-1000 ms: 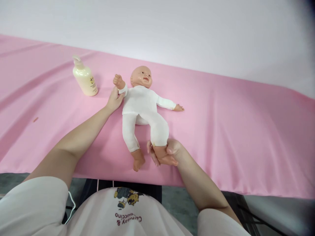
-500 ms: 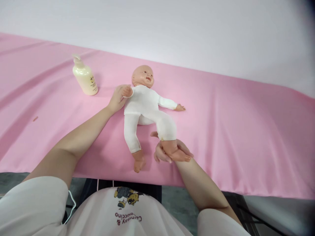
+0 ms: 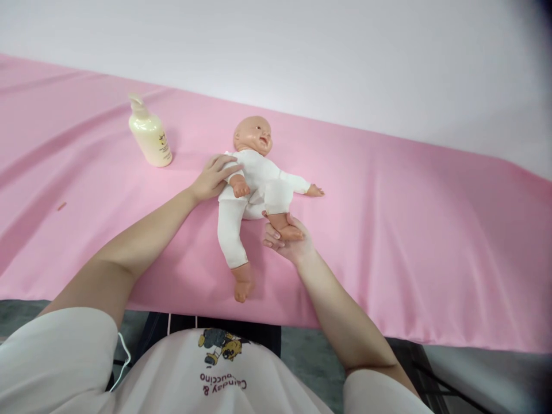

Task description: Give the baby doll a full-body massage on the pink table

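A baby doll (image 3: pixel 259 167) in a white knitted suit lies on its back on the pink cloth, its head turned to the right. My left hand (image 3: pixel 215 177) holds the doll's arm on the left, fingers laid over the sleeve and the side of the chest. That arm is bent across the belly. My right hand (image 3: pixel 290 238) is wrapped from below around the ankle of the leg on the right, which is raised with the knee bent toward the body. The doll's other leg (image 3: pixel 233 236) lies stretched toward me.
A cream pump bottle (image 3: pixel 150 138) stands at the back left. The pink cloth (image 3: pixel 414 230) covers the table up to a white wall (image 3: pixel 328 57). A small brownish piece (image 3: pixel 62 206) lies at the left. The table's front edge is close to my body.
My right hand has pushed the doll's leg up and away from me, bending the knee. The doll's arm under my left hand has swung inward from the side onto the belly.
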A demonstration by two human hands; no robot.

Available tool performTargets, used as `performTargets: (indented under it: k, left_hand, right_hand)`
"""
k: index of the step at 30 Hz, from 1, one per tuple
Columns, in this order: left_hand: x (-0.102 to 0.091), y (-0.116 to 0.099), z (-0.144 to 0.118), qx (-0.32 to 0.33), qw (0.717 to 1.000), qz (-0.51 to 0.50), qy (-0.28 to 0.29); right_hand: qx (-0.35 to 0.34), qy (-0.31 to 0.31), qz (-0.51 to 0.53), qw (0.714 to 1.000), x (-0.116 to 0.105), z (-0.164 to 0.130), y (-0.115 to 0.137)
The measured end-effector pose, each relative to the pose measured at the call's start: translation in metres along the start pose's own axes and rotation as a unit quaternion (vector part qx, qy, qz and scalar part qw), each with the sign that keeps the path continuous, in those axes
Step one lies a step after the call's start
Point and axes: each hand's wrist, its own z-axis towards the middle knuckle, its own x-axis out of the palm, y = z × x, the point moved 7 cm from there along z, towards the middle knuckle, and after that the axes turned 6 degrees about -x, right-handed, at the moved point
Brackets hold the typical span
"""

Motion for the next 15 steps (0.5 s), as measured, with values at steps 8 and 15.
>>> performTargets:
  k: [8, 15]
  left_hand:
    - [-0.004, 0.040, -0.003, -0.110, 0.985, -0.087, -0.099]
    - [0.002, 0.088, -0.016, -0.237, 0.940, -0.178, -0.172]
  right_hand:
    - [-0.012, 0.207, 0.001, 0.978, 0.020, -0.012, -0.003]
    - [0.123, 0.388, -0.034, 0.913, 0.035, -0.033, -0.027]
